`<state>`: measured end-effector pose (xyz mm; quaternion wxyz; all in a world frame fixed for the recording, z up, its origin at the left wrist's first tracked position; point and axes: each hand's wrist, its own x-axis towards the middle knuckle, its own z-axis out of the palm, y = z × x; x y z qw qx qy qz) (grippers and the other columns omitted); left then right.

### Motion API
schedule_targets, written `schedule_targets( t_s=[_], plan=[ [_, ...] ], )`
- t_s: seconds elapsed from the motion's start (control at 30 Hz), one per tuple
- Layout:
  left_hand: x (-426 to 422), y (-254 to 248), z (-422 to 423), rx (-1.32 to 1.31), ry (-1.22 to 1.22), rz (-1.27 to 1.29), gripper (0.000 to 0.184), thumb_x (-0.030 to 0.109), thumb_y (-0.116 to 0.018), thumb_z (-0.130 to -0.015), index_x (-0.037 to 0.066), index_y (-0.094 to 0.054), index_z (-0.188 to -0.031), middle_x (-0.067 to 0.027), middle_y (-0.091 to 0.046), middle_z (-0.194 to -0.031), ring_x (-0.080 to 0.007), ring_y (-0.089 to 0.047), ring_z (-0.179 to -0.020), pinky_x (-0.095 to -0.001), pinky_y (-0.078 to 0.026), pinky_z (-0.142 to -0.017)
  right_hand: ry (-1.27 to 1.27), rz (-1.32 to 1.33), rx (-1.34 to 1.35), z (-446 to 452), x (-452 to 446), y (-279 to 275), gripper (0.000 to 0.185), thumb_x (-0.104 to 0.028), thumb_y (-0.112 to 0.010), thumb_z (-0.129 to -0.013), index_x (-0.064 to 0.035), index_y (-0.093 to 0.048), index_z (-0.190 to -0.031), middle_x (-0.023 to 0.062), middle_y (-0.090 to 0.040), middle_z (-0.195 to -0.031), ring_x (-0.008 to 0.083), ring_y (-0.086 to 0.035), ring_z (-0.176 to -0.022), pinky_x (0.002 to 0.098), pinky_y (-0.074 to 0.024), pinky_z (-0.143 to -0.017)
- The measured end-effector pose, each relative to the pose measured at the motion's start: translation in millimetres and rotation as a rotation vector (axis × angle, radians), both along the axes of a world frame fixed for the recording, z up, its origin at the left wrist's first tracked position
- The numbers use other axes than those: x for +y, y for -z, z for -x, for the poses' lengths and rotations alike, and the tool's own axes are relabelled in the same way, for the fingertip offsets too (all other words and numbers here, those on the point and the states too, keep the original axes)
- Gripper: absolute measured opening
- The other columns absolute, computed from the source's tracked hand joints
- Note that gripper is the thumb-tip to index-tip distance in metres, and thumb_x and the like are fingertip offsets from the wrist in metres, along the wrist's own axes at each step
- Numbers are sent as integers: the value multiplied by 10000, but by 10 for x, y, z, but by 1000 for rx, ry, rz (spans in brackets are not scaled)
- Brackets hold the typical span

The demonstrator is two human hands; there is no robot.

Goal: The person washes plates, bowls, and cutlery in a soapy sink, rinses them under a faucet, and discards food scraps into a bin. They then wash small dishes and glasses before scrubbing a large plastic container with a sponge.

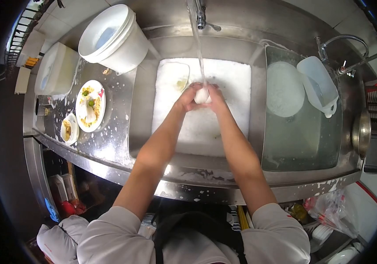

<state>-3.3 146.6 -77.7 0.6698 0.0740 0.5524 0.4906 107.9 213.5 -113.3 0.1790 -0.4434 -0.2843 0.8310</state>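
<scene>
My left hand [189,97] and my right hand [216,95] come together over the middle sink, fingers curled round a small white rounded thing [202,95]. Its exact kind cannot be made out, as my hands cover its sides. A stream of water [198,48] from the tap [201,18] falls onto it and my fingers. White foam [210,132] fills the sink below. Just left of my left hand, a clear container with some yellowish bits [181,83] lies partly sunk in the foam.
On the left counter stand white buckets [126,48], a plate of food scraps [101,105], a small bowl [67,135] and a plastic tub [58,68]. The right basin [303,145] holds water, a round white item [281,88] and a translucent container [318,83]. A second tap [347,39] rises behind it.
</scene>
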Motion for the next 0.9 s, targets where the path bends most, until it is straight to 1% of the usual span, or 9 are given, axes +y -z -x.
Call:
schedule_targets(
  t_s=[0.1, 0.27, 0.37, 0.43, 0.57, 0.67, 0.77, 0.87, 0.9],
  plan=[
    [39, 127, 3, 76, -78, 8, 389, 340, -532, -908, 108, -459, -1212, -75, -557, -1127, -234, -578, -984, -486, -507, -806, -92, 76, 111, -73, 104, -27, 461, -321, -539, -896, -29, -454, -1242, 148, -535, -1154, 308, -572, -1029, 513, -537, -794],
    [37, 193, 21, 50, -132, 11, 329, 300, -582, -884, 91, -518, -1130, -57, -565, -1046, -195, -572, -940, -432, -513, -717, 36, 325, 235, -83, 106, 94, 434, -333, -523, -910, -36, -486, -1225, 137, -493, -1240, 329, -506, -1136, 576, -498, -851],
    [69, 218, -105, 319, -110, 70, 331, 344, -573, -882, 85, -555, -1087, -70, -579, -1018, -194, -561, -911, -410, -497, -688, -96, 199, 195, -126, 60, -241, 421, -329, -513, -919, -50, -482, -1233, 124, -493, -1249, 331, -495, -1146, 605, -471, -871],
    [89, 136, -164, 334, -190, 113, 331, 348, -564, -883, 78, -566, -1075, -75, -585, -987, -191, -556, -884, -397, -495, -666, -1, 223, 242, -127, 56, 88, 422, -337, -524, -915, -65, -485, -1234, 118, -493, -1248, 325, -492, -1149, 603, -464, -877],
    [118, 137, -232, 615, -145, 191, 376, 381, -554, -880, 67, -566, -1087, -82, -593, -958, -200, -563, -827, -382, -496, -632, -55, 193, 217, -128, 23, -102, 430, -354, -545, -905, -92, -490, -1241, 110, -502, -1240, 306, -482, -1161, 588, -452, -893],
    [144, 185, -181, 439, -304, 217, 421, 408, -567, -869, 55, -557, -1097, -86, -616, -938, -203, -579, -793, -368, -499, -618, 50, 210, 142, -123, 57, 208, 456, -369, -562, -895, -105, -481, -1258, 92, -516, -1230, 293, -481, -1167, 562, -457, -893],
    [158, 367, -124, 581, -177, 99, 503, 493, -562, -849, 42, -582, -1071, -132, -647, -920, -258, -615, -796, -381, -503, -684, 90, 185, 90, -139, 19, 54, 507, -416, -519, -906, -107, -442, -1300, 82, -504, -1259, 288, -472, -1182, 564, -431, -918],
    [195, 352, -205, 1166, 56, 93, 535, 526, -541, -844, 34, -618, -1039, -199, -660, -908, -334, -636, -864, -404, -492, -771, -39, 179, 172, -147, -13, 136, 553, -473, -458, -913, -129, -395, -1342, 71, -465, -1318, 274, -448, -1212, 570, -393, -954],
    [199, 245, -218, 1106, 34, 123, 542, 534, -532, -844, 38, -627, -1040, -216, -655, -913, -358, -628, -887, -412, -483, -794, 7, 257, 211, -147, -20, 256, 552, -483, -443, -914, -138, -397, -1343, 69, -463, -1324, 269, -447, -1215, 571, -384, -962]
  ],
)
